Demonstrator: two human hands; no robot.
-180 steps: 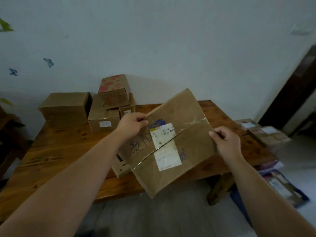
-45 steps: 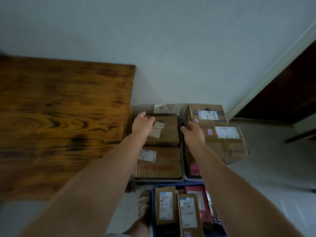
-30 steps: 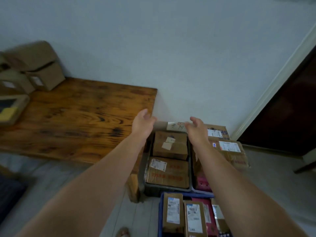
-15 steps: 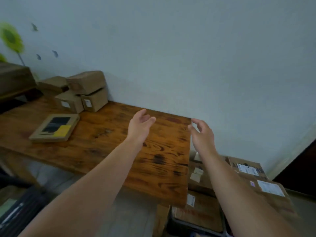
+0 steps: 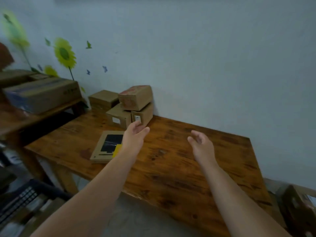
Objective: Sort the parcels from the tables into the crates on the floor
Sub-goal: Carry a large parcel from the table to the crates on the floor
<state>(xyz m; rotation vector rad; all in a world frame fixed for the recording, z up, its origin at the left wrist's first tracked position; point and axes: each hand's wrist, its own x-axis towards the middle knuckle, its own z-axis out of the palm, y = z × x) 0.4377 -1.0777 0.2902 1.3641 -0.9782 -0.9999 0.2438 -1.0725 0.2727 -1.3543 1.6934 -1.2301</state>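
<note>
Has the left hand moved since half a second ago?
Yes. The left hand has moved along the table toward the stacked boxes by the wall.

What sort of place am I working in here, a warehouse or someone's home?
Probably a room in a home, set up for sorting parcels, not a warehouse. A wooden table stands against a painted wall with sunflower stickers, and small cardboard boxes are piled at the table's back edge.

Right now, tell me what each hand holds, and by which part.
Nothing is held. The left hand and right hand are both open and empty above the table; the left is nearest the boxes.
</note>
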